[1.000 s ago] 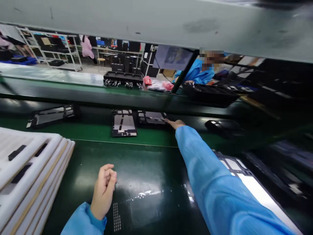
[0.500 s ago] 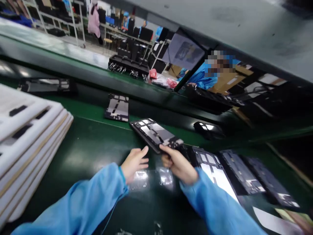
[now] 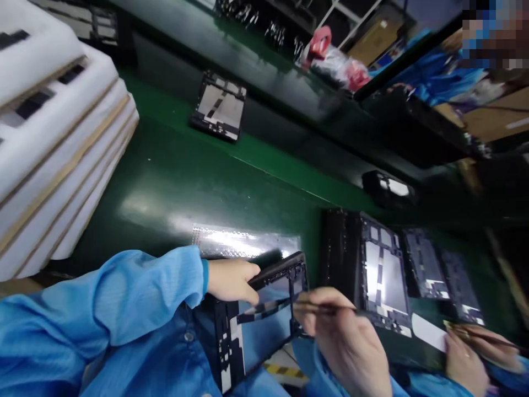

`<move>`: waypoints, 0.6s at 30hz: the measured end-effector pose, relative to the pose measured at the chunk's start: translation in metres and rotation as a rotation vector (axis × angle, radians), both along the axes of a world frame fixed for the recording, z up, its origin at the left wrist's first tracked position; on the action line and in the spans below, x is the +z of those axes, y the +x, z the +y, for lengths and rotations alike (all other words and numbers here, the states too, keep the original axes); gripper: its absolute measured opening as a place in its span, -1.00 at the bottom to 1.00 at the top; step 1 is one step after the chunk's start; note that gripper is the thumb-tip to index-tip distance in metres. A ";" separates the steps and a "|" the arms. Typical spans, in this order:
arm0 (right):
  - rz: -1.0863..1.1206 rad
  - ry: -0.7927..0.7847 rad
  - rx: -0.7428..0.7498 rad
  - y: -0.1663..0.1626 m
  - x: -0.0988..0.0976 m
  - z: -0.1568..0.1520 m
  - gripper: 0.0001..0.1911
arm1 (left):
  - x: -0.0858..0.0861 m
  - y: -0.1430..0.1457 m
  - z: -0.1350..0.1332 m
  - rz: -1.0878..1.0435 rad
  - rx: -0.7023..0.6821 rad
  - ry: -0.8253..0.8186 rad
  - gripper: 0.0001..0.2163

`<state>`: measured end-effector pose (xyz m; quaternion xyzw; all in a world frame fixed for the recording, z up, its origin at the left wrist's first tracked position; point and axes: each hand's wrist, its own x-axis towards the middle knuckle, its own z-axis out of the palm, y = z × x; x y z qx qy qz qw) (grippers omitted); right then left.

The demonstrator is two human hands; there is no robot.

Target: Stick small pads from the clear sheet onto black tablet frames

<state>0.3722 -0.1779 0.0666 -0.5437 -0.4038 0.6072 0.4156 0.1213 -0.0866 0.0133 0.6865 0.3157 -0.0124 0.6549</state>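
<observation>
I hold a black tablet frame panel close to my chest, tilted, its shiny inner face toward me. My left hand is closed on its upper left edge. Gripping the panel's right edge is my right hand, fingers curled, with a thin dark rod across the fingers. Both of my sleeves are blue. Just beyond my left hand, a clear film sheet lies on the dark green bench.
White foam trays are stacked at the left. One frame panel lies on the green belt, and several more sit at the right. Another person's hand with a thin tool is at bottom right. A small black device sits beyond.
My right hand reached to the belt, took a frame panel and brought it back toward my body. My left hand has closed on its edge. The view has tipped downward.
</observation>
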 end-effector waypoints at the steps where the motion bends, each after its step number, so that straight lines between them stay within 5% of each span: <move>1: 0.004 0.019 0.053 -0.009 0.000 0.011 -0.68 | 0.006 -0.005 0.004 0.025 -0.006 0.075 -0.75; 5: -0.011 0.188 0.168 -0.056 -0.004 0.063 -0.85 | 0.026 -0.044 0.040 0.127 0.110 0.416 -0.83; 9: -0.177 0.286 0.378 -0.102 -0.033 0.107 -0.86 | 0.012 -0.103 0.094 0.202 0.191 0.682 -0.87; 13: -0.288 0.369 0.576 -0.122 -0.066 0.121 -0.87 | -0.016 -0.132 0.115 0.167 0.090 0.719 -0.95; 18: -0.295 0.380 0.632 -0.118 -0.072 0.121 -0.87 | -0.019 -0.130 0.109 0.207 0.040 0.694 -0.83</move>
